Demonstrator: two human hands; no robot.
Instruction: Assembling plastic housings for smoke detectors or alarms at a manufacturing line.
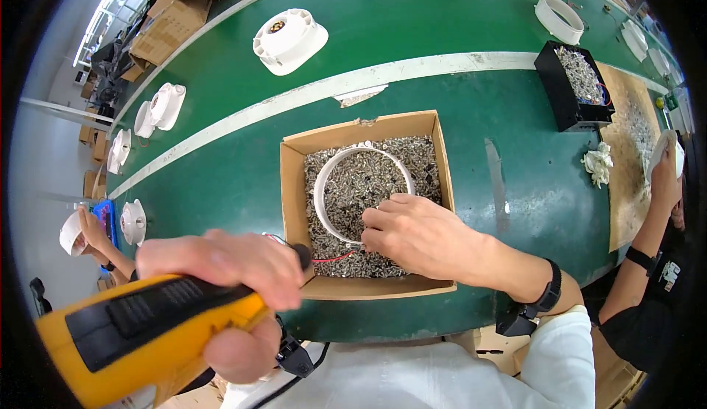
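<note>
My left hand (228, 276) is wrapped round a yellow-and-black handheld power tool (147, 335), large and slightly blurred at the lower left. In the middle, a cardboard box (293, 195) holds a thick bed of small metal screws (427, 162). A white plastic ring (321, 201) lies over the screws. My right hand (412, 232) reaches in from the right, its fingers closed round the ring's lower right rim and covering that part. Beside the fingers runs a thin red wire (333, 259); where it ends is hidden.
White fan-like housings (302, 48) stand along the green table (501, 114). At the right are a black bin of screws (556, 88), crumpled white tissue (598, 164) and a wooden board (626, 188). Co-workers' hands hold white parts at far left (92, 232) and far right (666, 169).
</note>
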